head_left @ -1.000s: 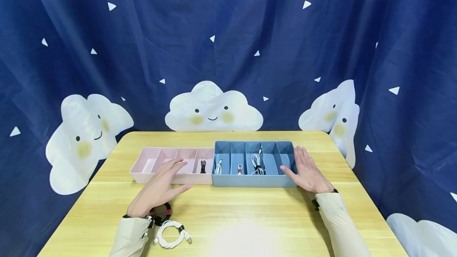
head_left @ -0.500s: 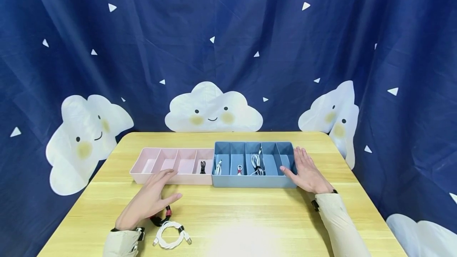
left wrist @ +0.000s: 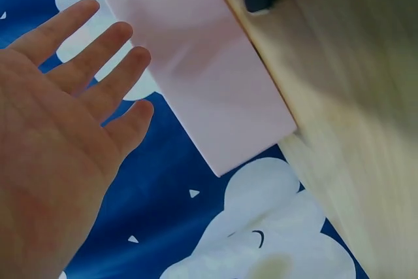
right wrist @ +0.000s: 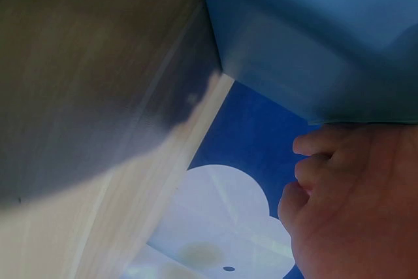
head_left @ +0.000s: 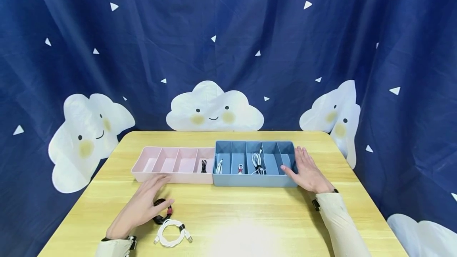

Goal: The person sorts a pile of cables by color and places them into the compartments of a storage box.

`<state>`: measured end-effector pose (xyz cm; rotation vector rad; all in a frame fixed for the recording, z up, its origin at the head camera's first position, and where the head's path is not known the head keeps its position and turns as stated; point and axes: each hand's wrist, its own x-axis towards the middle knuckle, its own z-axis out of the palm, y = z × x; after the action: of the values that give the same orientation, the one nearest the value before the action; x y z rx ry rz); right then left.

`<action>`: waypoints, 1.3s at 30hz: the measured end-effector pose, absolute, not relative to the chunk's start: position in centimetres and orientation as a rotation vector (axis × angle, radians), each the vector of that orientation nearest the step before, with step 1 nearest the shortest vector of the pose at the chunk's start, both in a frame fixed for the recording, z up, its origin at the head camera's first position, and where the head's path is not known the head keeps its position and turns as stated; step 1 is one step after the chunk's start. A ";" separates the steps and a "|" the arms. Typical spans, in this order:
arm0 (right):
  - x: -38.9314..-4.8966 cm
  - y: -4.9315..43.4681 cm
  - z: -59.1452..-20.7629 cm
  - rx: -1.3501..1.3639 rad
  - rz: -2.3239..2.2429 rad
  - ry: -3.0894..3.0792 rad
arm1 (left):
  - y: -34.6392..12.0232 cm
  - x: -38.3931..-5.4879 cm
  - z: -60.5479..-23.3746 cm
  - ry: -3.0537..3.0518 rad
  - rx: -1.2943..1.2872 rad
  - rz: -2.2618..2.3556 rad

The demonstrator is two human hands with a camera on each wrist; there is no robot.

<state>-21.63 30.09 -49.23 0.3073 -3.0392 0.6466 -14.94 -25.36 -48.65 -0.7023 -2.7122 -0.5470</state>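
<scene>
My left hand (head_left: 137,207) is held with fingers extended over the table, fingertips close to the front wall of a pink divided box (head_left: 192,178). Just beyond its thumb lies a coiled black cable (head_left: 158,220) with a red tie, partly hidden by the hand. A coiled white cable (head_left: 170,244) with a black tie lies nearer. At the right end of a blue divided box (head_left: 255,181), my right hand (head_left: 310,175) rests with straight fingers along the end wall and its thumb over the front corner. In the right wrist view, curled fingertips (right wrist: 310,161) show beside the box.
Side by side, the two boxes stand across the wooden table (head_left: 228,205). A small black cable (head_left: 204,166) lies in the pink box's rightmost compartment. The blue box's three left compartments hold white cables (head_left: 256,163). Behind the table hangs a dark blue curtain (head_left: 228,62).
My left hand has drawn back toward the near left, from over the pink box to before its front wall, uncovering more of the black cable. The right hand stays on the blue box.
</scene>
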 end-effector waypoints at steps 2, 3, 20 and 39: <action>-21.7 30.1 -49.1 0.306 0.645 -3.039 | -25.6 -14.8 -48.7 -2.707 -0.709 -0.544; -21.7 30.2 -49.1 0.306 0.643 -3.040 | -25.8 -14.7 -48.8 -2.707 -0.709 -0.545; -21.6 30.1 -49.0 0.319 0.655 -3.029 | -26.7 -12.9 -49.3 -2.838 -0.660 -0.492; -21.6 30.0 -48.8 0.309 0.640 -3.037 | -26.9 -13.0 -50.4 -2.882 -0.678 -0.432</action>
<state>-21.64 30.00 -48.78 0.3090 -3.0370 0.6397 -13.05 -26.90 -50.38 -0.6781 -2.8820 -0.4324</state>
